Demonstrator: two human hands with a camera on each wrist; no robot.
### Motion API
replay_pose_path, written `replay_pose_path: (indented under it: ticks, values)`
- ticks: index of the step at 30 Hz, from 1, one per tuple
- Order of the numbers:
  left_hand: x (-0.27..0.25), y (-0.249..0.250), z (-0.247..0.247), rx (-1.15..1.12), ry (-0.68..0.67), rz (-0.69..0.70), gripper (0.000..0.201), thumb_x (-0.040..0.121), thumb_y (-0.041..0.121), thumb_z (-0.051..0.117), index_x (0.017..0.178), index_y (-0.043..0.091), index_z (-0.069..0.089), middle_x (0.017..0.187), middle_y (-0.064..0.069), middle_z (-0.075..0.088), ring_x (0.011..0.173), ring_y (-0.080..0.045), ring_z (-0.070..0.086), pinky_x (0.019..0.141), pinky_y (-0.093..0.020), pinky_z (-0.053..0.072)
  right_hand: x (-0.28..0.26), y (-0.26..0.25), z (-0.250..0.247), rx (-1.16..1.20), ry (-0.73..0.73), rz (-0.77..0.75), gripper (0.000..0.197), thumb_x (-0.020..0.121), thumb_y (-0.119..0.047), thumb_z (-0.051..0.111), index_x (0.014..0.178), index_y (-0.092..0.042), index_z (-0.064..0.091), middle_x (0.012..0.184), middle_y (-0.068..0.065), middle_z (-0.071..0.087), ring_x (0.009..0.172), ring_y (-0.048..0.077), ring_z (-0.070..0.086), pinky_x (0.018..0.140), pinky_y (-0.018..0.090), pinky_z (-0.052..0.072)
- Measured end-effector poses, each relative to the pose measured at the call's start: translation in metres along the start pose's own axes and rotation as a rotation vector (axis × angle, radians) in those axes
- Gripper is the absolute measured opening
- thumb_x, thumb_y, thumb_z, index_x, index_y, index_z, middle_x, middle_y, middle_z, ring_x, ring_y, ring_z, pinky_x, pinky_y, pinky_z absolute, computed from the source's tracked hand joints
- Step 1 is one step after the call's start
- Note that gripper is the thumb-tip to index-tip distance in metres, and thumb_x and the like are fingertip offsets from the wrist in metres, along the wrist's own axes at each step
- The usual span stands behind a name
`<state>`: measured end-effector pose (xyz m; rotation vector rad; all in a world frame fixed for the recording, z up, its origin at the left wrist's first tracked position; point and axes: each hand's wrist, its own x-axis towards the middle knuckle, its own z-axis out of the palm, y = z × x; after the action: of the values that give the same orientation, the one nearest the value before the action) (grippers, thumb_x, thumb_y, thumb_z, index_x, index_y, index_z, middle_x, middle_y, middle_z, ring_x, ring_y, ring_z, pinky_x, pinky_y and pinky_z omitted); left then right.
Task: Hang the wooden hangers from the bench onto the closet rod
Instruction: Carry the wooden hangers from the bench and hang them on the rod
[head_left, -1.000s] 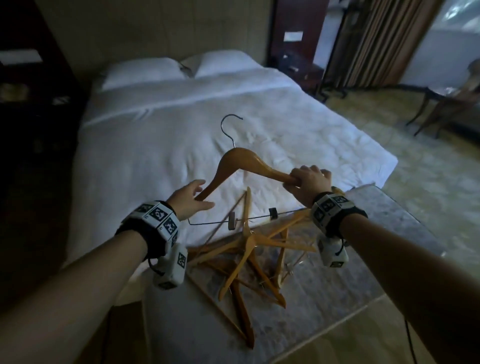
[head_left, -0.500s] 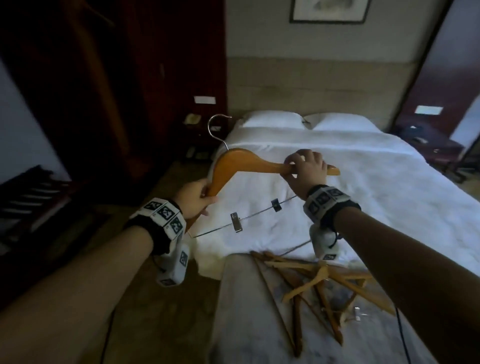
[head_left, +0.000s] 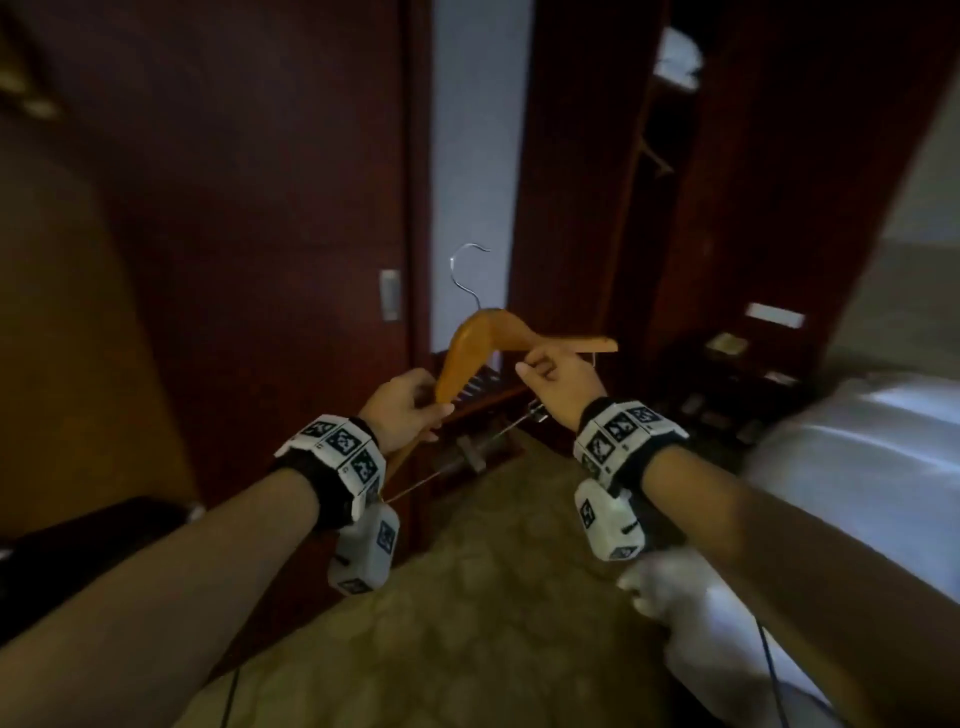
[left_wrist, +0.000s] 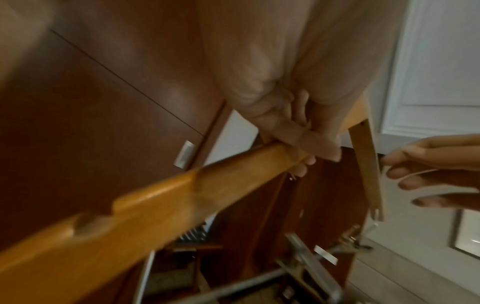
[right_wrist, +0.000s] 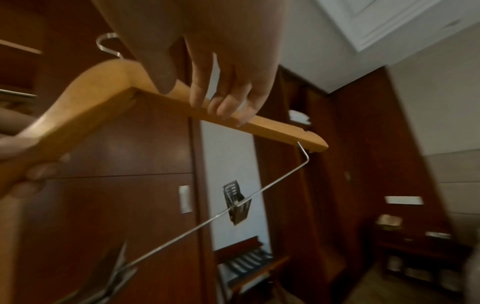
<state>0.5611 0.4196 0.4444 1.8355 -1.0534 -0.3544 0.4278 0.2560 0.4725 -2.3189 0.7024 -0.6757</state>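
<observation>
I hold one wooden hanger (head_left: 485, 338) in the air in front of a dark red closet. It has a metal hook (head_left: 467, 270) pointing up and a wire bar with clips (right_wrist: 237, 205) below. My left hand (head_left: 410, 410) grips the hanger's lower left arm (left_wrist: 155, 205), fingers curled round it. My right hand (head_left: 550, 369) pinches the right arm (right_wrist: 272, 129) between thumb and fingers. The bench and the other hangers are out of view. I cannot make out the closet rod.
A closed closet door (head_left: 260, 208) with a metal handle (head_left: 389, 293) fills the left. An open, dark closet bay (head_left: 660, 156) lies upper right. A slatted luggage rack (head_left: 483, 384) stands behind the hanger. The white bed (head_left: 857, 467) is at the right, over carpet (head_left: 493, 597).
The view has swung left from the bed and bench to the closet. The hanger has come along in both hands. My left hand, only touching it at first, now grips it.
</observation>
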Motion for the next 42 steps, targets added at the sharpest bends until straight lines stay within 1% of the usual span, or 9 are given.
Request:
replay_pose_path:
  ticks: [3, 6, 14, 18, 22, 25, 31, 37, 42]
  values:
    - [-0.023, -0.049, -0.100, 0.018, 0.119, -0.068, 0.015, 0.087, 0.006, 0.062, 0.094, 0.009, 0.049, 0.087, -0.002, 0.058, 0.074, -0.012, 0.062, 0.059, -0.021, 0.057, 0.025, -0.089, 0.094, 0.229, -0.226, -0.010, 0.030, 0.091, -0.043, 0.055, 0.091, -0.014, 0.062, 0.086, 0.003, 0.066, 0.086, 0.019, 0.062, 0.083, 0.034, 0.049]
    - [-0.051, -0.090, -0.185, 0.065, 0.229, -0.145, 0.018, 0.086, 0.007, 0.064, 0.097, 0.005, 0.050, 0.090, -0.008, 0.058, 0.072, -0.014, 0.063, 0.059, -0.022, 0.057, 0.035, -0.173, 0.177, 0.553, -0.444, 0.031, 0.041, 0.090, -0.042, 0.055, 0.117, -0.011, 0.056, 0.104, 0.005, 0.063, 0.099, 0.022, 0.061, 0.089, 0.038, 0.049]
    - [-0.125, -0.177, -0.366, 0.237, 0.506, -0.434, 0.022, 0.085, 0.016, 0.066, 0.104, 0.011, 0.055, 0.093, -0.001, 0.064, 0.075, -0.016, 0.063, 0.058, -0.022, 0.054, 0.058, -0.351, 0.351, 0.747, -0.861, -0.062, 0.047, 0.091, -0.034, 0.057, 0.125, -0.003, 0.051, 0.109, 0.010, 0.060, 0.097, 0.023, 0.060, 0.089, 0.036, 0.049]
    - [-0.139, -0.208, -0.428, 0.210, 0.617, -0.492, 0.016, 0.086, 0.011, 0.064, 0.100, 0.014, 0.056, 0.100, -0.007, 0.065, 0.086, -0.026, 0.067, 0.076, -0.042, 0.058, 0.081, -0.411, 0.419, 0.781, -0.988, -0.124, 0.044, 0.092, -0.031, 0.056, 0.125, -0.003, 0.048, 0.096, 0.003, 0.062, 0.098, 0.022, 0.059, 0.092, 0.040, 0.047]
    - [-0.124, -0.227, -0.478, 0.214, 0.654, -0.516, 0.017, 0.089, 0.004, 0.057, 0.101, 0.016, 0.056, 0.105, -0.008, 0.064, 0.091, -0.023, 0.064, 0.083, -0.042, 0.055, 0.123, -0.458, 0.470, 0.801, -1.031, -0.179, 0.044, 0.092, -0.029, 0.056, 0.125, -0.001, 0.047, 0.107, 0.010, 0.062, 0.095, 0.023, 0.059, 0.084, 0.037, 0.049]
    - [-0.103, -0.232, -0.516, 0.170, 0.679, -0.500, 0.026, 0.091, 0.001, 0.052, 0.114, 0.013, 0.053, 0.109, -0.004, 0.062, 0.091, -0.017, 0.063, 0.065, -0.024, 0.055, 0.161, -0.494, 0.499, 0.822, -1.047, -0.219, 0.039, 0.093, -0.026, 0.056, 0.121, -0.001, 0.050, 0.095, 0.006, 0.061, 0.090, 0.022, 0.059, 0.092, 0.041, 0.048]
    - [-0.055, -0.244, -0.585, 0.192, 0.638, -0.478, 0.041, 0.092, 0.020, 0.056, 0.131, 0.019, 0.041, 0.109, 0.003, 0.057, 0.084, -0.014, 0.060, 0.061, -0.021, 0.052, 0.228, -0.558, 0.544, 0.862, -0.953, -0.255, 0.013, 0.091, -0.023, 0.060, 0.087, -0.015, 0.051, 0.090, 0.005, 0.061, 0.077, 0.017, 0.060, 0.070, 0.029, 0.051]
    - [-0.016, -0.282, -0.660, 0.082, 0.645, -0.339, 0.051, 0.092, 0.013, 0.057, 0.137, 0.016, 0.035, 0.110, 0.004, 0.056, 0.079, -0.003, 0.057, 0.052, -0.012, 0.048, 0.275, -0.611, 0.596, 0.853, -0.910, -0.287, 0.032, 0.097, -0.032, 0.048, 0.122, -0.013, 0.044, 0.106, 0.012, 0.059, 0.100, 0.029, 0.060, 0.087, 0.042, 0.051]
    - [0.013, -0.315, -0.726, 0.060, 0.505, -0.236, 0.052, 0.092, 0.016, 0.056, 0.138, 0.016, 0.033, 0.119, -0.008, 0.059, 0.098, -0.030, 0.063, 0.052, -0.020, 0.049, 0.298, -0.633, 0.630, 0.745, -0.829, -0.221, 0.059, 0.090, -0.040, 0.056, 0.136, -0.008, 0.041, 0.130, 0.010, 0.056, 0.119, 0.026, 0.054, 0.099, 0.040, 0.039]
